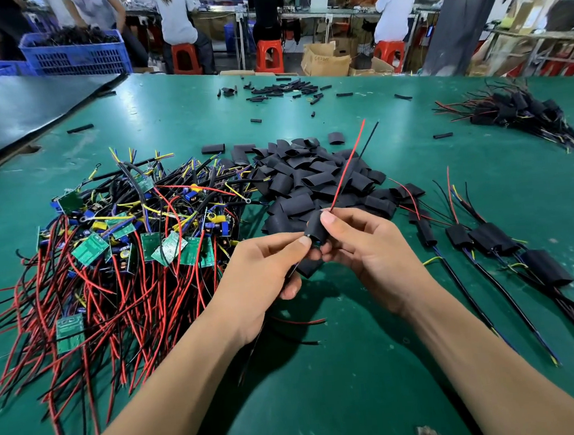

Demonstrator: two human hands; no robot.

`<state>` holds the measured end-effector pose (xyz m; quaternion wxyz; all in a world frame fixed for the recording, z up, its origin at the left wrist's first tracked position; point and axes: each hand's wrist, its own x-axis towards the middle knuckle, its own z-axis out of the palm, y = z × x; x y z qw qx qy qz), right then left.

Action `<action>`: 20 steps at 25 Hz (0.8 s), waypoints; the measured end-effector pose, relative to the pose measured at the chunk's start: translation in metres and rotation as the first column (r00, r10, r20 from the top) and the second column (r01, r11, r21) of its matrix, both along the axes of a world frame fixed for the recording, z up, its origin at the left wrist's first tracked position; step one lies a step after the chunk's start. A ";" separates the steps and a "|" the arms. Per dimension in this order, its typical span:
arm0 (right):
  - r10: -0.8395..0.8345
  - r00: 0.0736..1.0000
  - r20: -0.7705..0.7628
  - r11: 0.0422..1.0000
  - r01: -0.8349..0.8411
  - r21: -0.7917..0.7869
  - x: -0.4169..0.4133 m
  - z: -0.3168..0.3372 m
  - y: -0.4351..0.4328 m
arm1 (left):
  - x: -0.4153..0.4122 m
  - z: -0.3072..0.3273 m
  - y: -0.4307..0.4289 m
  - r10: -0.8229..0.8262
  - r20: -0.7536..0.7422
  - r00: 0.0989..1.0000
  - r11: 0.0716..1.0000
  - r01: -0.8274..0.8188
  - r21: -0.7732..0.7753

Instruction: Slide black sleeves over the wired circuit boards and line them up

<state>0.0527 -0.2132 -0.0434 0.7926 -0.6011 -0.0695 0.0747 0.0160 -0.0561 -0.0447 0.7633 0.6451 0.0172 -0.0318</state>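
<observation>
Leftmost, I see a tangled heap of wired circuit boards on the green table. Their red and black leads fan toward me, and some run off the left edge. Many boards are buried under wire, so I cannot count them.

Right of the heap, the left hand pinches the near end of a black sleeve between thumb and forefinger. Its other fingers curl underneath, and I cannot make out what they hold. The sleeve is held above the table between both hands. The right hand grips its far end, with the thumb on top and the fingers wrapped behind. Whatever is inside the sleeve is hidden from me. A red wire and a thin black wire rise from its top, slanting up and to the right.

Just behind the hands lies a mound of loose sleeves. Further right, a row of sleeved boards lies side by side, with their long leads trailing out at the right edge. Far right, near the table's back, is another pile of finished pieces, too blurred to sort out.
</observation>
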 end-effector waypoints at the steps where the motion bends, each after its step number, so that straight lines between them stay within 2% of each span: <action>1: 0.006 1.000 -0.004 1.000 -0.006 0.004 0.000 0.000 0.001 | 0.000 -0.001 0.000 0.041 0.047 0.998 0.998 -0.043 0.051; 4: 0.023 0.999 -0.045 0.998 -0.020 0.059 -0.001 0.003 0.004 | 0.001 -0.003 -0.001 0.116 0.121 0.986 0.984 -0.130 0.118; 8: 0.054 0.995 -0.085 0.988 -0.041 0.149 0.001 0.006 0.003 | 0.003 -0.002 0.000 0.085 0.030 0.996 0.996 -0.085 -0.019; 15: 0.048 0.991 0.121 0.995 -0.058 0.078 0.000 0.001 0.003 | 0.003 -0.003 0.002 0.026 0.040 0.999 0.998 -0.024 -0.061; 20: 0.089 0.982 0.164 0.996 -0.091 0.005 0.001 0.002 -0.001 | 0.003 -0.001 0.004 0.029 0.045 0.999 0.999 -0.027 -0.041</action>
